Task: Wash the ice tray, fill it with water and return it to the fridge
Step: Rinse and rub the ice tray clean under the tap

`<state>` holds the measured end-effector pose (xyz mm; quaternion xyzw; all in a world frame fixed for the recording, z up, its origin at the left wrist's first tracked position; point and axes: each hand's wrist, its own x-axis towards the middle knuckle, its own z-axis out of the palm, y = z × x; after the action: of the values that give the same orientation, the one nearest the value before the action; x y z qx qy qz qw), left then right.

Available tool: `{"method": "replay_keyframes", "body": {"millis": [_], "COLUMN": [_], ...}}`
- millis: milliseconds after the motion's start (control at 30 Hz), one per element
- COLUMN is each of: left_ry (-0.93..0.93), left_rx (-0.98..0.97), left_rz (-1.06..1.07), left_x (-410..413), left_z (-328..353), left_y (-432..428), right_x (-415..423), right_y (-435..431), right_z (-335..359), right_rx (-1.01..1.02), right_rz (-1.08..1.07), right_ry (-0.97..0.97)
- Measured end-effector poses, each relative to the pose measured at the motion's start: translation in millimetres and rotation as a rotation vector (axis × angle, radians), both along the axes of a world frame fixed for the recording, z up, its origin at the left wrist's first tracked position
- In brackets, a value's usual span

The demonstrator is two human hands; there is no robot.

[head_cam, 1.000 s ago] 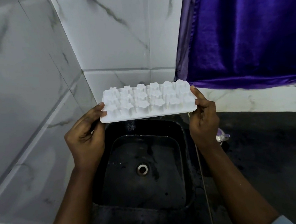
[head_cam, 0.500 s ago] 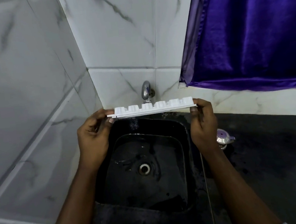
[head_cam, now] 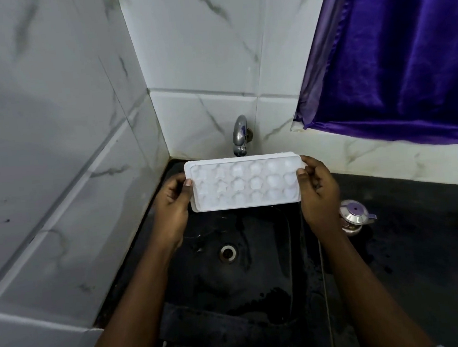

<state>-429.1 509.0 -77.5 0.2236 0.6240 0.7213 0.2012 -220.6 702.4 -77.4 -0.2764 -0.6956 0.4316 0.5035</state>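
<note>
White veined wall tiles meet in a corner before me; a purple curtain (shiny) hangs at my right.

ice tray over sink, below tap

White plastic ice tray with shaped moulds faces up, held level over the sink, under the tap.

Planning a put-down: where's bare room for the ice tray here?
Free: black countertop right of the small steel pot, below the purple curtain; sink basin around the drain. Crowded: under the tap, filled by the ice tray.
</note>
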Motion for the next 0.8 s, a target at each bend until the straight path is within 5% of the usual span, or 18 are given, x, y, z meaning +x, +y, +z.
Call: {"method": "replay_keyframes", "body": {"millis": [400, 567, 800], "left_ry": [-0.563, -0.644, -0.676], "left_rx": [-0.074, -0.075, -0.074], "left_rz": [-0.129, -0.073, -0.046], "left_x": [-12.1, -33.3, -48.7], "left_z": [-25.1, -35.0, -25.5], "left_y": [45.5, 43.1, 58.3], "right_x": [-34.0, -79.1, -161.7], "right_y": [37.1, 78.6, 136.5], "right_z": [-25.3, -16.7, 1.8], "right_rx": [-0.362, -0.651, -0.681], "right_rz": [-0.014, 0.160, 0.352], "right_ry": [-0.261, -0.382, -0.673]}}
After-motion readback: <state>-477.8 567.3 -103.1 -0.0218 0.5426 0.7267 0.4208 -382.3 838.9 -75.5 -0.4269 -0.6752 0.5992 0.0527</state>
